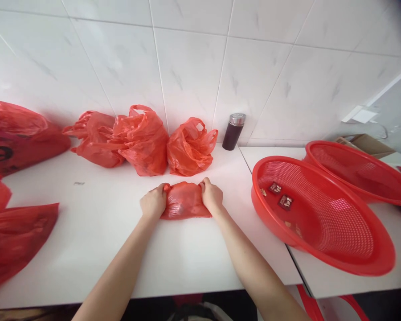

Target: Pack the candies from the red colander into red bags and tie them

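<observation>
A small red plastic bag (185, 201) lies on the white table (96, 232) in front of me. My left hand (153, 202) is closed on the bag's left end. My right hand (211, 195) grips its right end, fingers curled over the top edge. The bag looks bunched between both hands, with something dark faintly showing inside.
Three filled red bags (143, 140) stand against the tiled wall behind, with a dark flask (233, 131) to their right. More red bags (16, 232) lie at the left. Two red mesh baskets (321, 214) sit at the right, the nearer holding a few small wrapped sweets (285, 202).
</observation>
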Tool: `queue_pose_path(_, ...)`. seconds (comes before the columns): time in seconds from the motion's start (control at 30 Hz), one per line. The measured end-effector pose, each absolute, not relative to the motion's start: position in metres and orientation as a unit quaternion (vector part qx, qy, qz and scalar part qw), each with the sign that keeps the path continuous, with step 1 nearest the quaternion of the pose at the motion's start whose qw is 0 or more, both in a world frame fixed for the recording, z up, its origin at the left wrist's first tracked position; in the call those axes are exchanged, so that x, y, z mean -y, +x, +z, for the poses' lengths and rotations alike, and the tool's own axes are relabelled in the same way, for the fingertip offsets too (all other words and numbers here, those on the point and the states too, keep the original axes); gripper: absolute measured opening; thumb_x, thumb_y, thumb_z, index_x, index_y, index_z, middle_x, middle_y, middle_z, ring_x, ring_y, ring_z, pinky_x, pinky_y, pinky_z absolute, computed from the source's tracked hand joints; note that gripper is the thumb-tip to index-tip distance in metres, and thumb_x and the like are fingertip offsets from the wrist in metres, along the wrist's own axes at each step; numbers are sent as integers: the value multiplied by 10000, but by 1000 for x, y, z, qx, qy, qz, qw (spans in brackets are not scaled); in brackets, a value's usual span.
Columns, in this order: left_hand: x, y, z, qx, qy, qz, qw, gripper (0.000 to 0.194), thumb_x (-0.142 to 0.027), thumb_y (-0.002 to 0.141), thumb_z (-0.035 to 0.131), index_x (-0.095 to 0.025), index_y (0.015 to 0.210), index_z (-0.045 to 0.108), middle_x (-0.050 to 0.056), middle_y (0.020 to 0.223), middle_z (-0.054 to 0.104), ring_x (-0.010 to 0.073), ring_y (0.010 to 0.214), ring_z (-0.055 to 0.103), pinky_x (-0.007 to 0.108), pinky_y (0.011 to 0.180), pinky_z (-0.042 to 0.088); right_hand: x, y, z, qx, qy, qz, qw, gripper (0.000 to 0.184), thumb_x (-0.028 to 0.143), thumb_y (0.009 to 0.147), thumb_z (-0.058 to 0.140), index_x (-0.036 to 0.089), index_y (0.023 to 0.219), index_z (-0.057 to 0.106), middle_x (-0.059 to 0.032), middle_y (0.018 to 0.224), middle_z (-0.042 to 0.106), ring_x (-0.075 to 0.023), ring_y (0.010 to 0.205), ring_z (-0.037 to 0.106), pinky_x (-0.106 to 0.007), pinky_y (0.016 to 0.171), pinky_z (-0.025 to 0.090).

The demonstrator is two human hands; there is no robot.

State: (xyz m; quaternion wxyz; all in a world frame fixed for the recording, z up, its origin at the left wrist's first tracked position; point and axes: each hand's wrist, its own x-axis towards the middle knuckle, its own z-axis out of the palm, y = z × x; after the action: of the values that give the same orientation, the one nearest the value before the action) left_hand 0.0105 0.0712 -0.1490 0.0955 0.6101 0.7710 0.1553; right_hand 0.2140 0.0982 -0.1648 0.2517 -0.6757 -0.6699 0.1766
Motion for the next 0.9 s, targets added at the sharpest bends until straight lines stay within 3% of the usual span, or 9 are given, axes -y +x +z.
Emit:
queue_pose_path(0.27,-64,9,-155,-754,628,178,75,407,-305,931,320,-289,1151,662,95,1090,689,304,977,626,391,797,425,-94,216,-160,663,-690,186,224,198,329,970,354,248,936,531,-3,764,658,-175,693,598,-269,582,282)
queue_pose_path(0.4,-63,12,-150,-746,619,224,101,476,-405,968,237,-263,1159,649,87,1155,658,247,1024,619,339,829,443,-88,219,-151,655,-682,216,242,313,523,961,321,260,931,487,23,856,674,-154,750,624,-251,596,339)
queue_pose_path(0.5,-64,23,-146,-733,624,243,123,499,-526,948,269,-263,1254,562,70,1151,669,239,1012,629,331,814,463,-83,215,-148,662,-669,227,252,420,652,811,523,257,945,467,14,954,661,-164,816,627,-257,640,375)
queue_pose_path(0.57,-64,32,-144,-720,637,241,130,483,-549,893,418,-265,1265,539,67,1151,672,266,1024,620,348,813,462,-81,212,-149,670,-661,227,252,458,610,727,642,258,956,461,9,989,642,-170,833,618,-263,649,377)
queue_pose_path(0.63,-63,39,-144,-712,648,236,132,452,-480,851,519,-256,1243,546,76,1165,664,288,1034,610,362,809,457,-81,210,-151,676,-658,219,249,415,519,726,669,261,970,455,10,986,632,-168,821,609,-262,635,365)
queue_pose_path(0.73,-63,41,-145,-710,652,231,133,386,-348,847,520,-244,1216,551,88,1168,658,290,1005,616,370,794,452,-83,210,-156,681,-658,207,246,351,401,743,661,264,990,453,8,975,628,-170,801,600,-260,607,336)
queue_pose_path(0.9,-65,39,-148,-715,643,233,143,327,-285,848,486,-231,1157,577,110,1112,673,312,972,623,405,803,442,-87,209,-162,681,-655,201,259,306,355,760,637,265,992,459,5,957,627,-175,779,586,-266,597,310)
